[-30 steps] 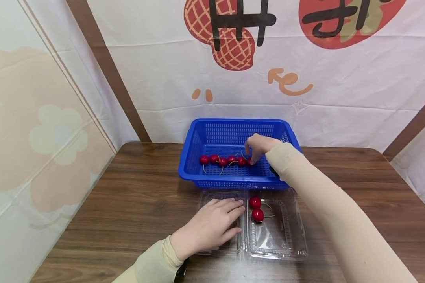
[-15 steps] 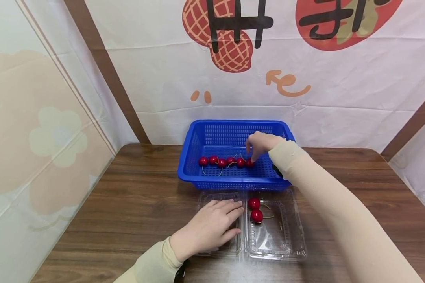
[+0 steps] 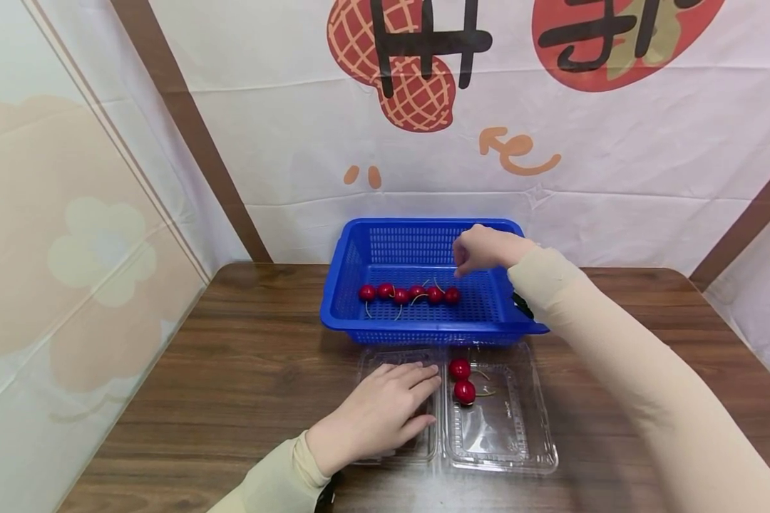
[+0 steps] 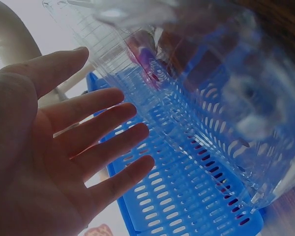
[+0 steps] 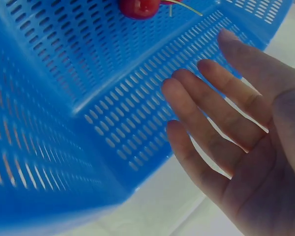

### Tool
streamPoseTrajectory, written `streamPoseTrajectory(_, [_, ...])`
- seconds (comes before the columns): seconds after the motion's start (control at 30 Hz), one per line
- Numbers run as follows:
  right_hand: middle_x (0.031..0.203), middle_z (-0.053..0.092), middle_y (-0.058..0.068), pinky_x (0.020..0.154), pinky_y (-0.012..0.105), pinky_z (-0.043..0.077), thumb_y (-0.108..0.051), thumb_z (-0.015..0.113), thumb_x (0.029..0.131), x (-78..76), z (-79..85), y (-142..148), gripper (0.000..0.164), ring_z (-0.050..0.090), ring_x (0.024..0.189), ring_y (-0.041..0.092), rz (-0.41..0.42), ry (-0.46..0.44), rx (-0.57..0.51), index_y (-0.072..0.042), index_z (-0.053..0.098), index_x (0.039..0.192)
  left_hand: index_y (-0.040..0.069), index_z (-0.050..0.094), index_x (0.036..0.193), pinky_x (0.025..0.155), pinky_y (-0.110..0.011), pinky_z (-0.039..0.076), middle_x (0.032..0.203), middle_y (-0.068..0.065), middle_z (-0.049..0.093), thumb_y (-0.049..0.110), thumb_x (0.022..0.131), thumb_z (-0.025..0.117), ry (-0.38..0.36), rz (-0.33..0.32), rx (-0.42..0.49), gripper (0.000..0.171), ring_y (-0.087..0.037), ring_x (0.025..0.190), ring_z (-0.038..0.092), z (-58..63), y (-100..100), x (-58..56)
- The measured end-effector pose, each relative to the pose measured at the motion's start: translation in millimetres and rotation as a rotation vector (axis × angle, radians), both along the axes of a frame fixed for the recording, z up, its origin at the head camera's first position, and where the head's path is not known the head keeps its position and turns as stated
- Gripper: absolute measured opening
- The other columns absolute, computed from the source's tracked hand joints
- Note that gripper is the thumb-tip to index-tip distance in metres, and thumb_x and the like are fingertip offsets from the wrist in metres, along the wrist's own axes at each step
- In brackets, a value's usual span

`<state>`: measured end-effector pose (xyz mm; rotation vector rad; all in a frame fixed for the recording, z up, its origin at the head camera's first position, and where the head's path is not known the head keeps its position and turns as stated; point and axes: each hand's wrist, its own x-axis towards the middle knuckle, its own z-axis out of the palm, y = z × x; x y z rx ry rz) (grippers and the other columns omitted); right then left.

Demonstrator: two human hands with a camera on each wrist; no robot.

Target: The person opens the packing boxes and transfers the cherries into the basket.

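My right hand is over the right part of the blue plastic basket. Its fingers are loosely bent and hold nothing, as the right wrist view shows. Just below and left of it lies a red cherry, the rightmost in a row of several cherries with stems on the basket floor. My left hand rests, fingers extended, on the left half of an unfolded clear plastic clamshell box. Two cherries, an upper cherry and a lower cherry, sit in its right half by the fold.
The brown wooden table carries everything. A white printed cloth hangs behind the basket, and another cloth panel stands on the left. The clamshell lies directly in front of the basket.
My right hand has left the rightmost cherry, rising and shifting right with nothing in it. That cherry stays in the basket row. The left hand keeps its place.
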<state>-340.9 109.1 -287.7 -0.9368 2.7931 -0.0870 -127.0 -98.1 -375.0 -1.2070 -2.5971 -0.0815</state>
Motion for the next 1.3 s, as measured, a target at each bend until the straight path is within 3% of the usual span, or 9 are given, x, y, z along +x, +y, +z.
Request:
streamPoseTrajectory(0.37, [0.083,0.069,0.003,0.072,0.037,0.054,-0.025,0.068,0.082,14.1,15.2,12.2,0.015,0.061,0.074,0.014,0.075,0.075,-0.064,-0.011,0.067,0.088,0.011,0.058,0.125,0.091,-0.046,0.047,0.13,-0.005,0.057,0.041,0.087,0.055,-0.005,0.001,0.0,0.049,-0.024,0.118,0.05,0.1,1.4,-0.6])
streamPoseTrajectory(0.77, [0.083,0.068,0.003,0.07,0.035,0.054,-0.023,0.066,0.083,44.0,25.0,23.7,0.014,0.061,0.073,0.013,0.159,0.19,-0.121,-0.01,0.067,0.09,0.011,0.059,0.124,0.09,-0.044,0.047,0.129,-0.004,0.058,0.041,0.087,0.055,0.007,-0.006,0.001,0.048,-0.023,0.118,0.05,-0.3,1.6,-0.3])
streamPoseTrajectory(1.3, [0.084,0.069,0.0,0.068,0.033,0.055,-0.022,0.067,0.082,78.7,27.0,31.8,0.01,0.062,0.073,0.01,0.24,0.293,-0.203,-0.014,0.066,0.088,0.011,0.059,0.124,0.09,-0.044,0.047,0.129,-0.004,0.058,0.041,0.086,0.056,0.008,-0.002,0.009,0.048,-0.023,0.118,0.05,-2.0,2.1,-0.6])
